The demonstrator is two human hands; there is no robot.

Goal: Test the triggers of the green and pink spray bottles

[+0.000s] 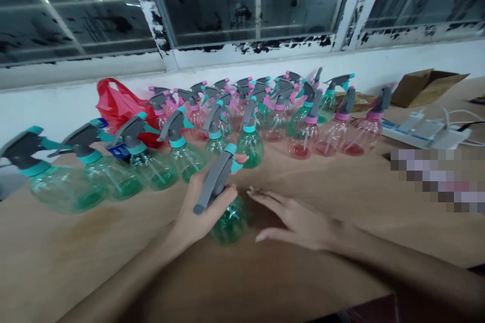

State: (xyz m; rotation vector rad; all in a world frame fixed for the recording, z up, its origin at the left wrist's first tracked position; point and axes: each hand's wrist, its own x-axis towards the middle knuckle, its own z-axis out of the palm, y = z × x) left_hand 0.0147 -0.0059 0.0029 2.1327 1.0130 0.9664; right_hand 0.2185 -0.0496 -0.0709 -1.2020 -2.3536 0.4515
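Observation:
My left hand point(206, 202) is wrapped round the neck of a green spray bottle point(229, 222) with a grey and teal trigger head. The bottle stands on or just above the table; which of the two I cannot tell. To its right, my right hand point(291, 217) reaches over the tabletop with fingers apart and holds nothing. Just behind the hands is another green spray bottle point(250, 149). More green spray bottles with teal collars line up on the left, among them one at the far end point(60, 186).
Clear pink spray bottles point(303, 139) crowd the back with others. A red plastic bag point(117, 103) lies behind the left row. At the right are a white power strip point(428, 131), a cardboard box point(428, 86) and a pixelated patch. A windowed wall point(242, 60) borders the table point(322, 282).

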